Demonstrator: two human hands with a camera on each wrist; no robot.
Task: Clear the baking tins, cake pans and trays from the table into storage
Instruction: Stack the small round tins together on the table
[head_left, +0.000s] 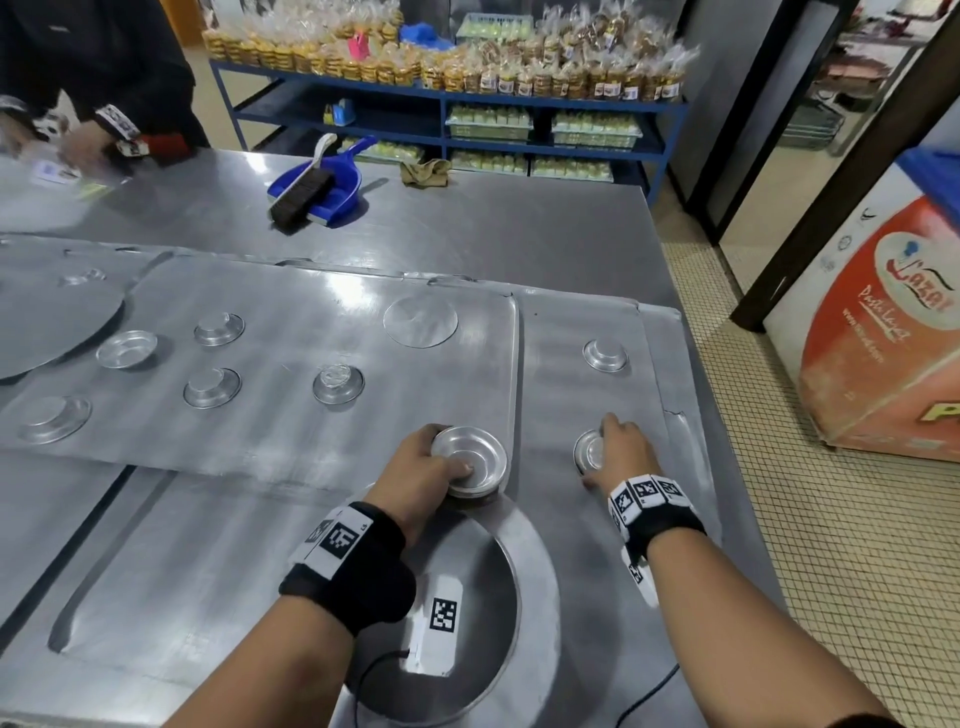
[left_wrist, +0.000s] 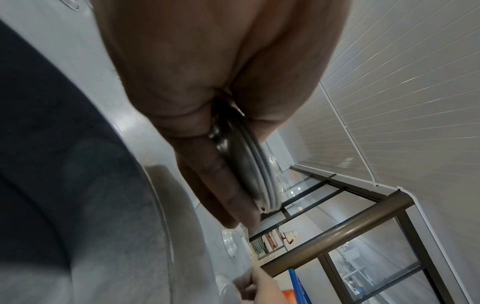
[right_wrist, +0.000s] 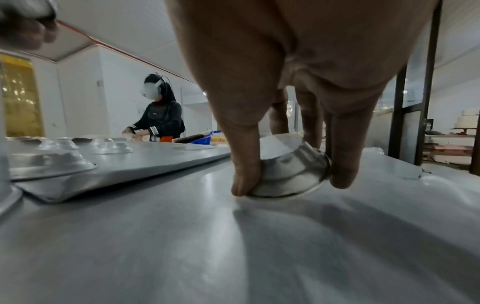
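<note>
Lower centre of the head view: left hand (head_left: 422, 470) grips a stack of small round aluminium tins (head_left: 469, 460). Right hand (right_wrist: 298, 88) pinches an inverted small silver tin (right_wrist: 288, 168), tilted on the tray surface.

Bright overhead light, glare on steel table (head_left: 519, 228), blurred wrist views, bowed edges

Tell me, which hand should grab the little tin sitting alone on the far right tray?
Probably the right hand. It's nearest that lone tin, though its fingers pinch an upside-down tin. The left hand holds a stack of tins.
</note>
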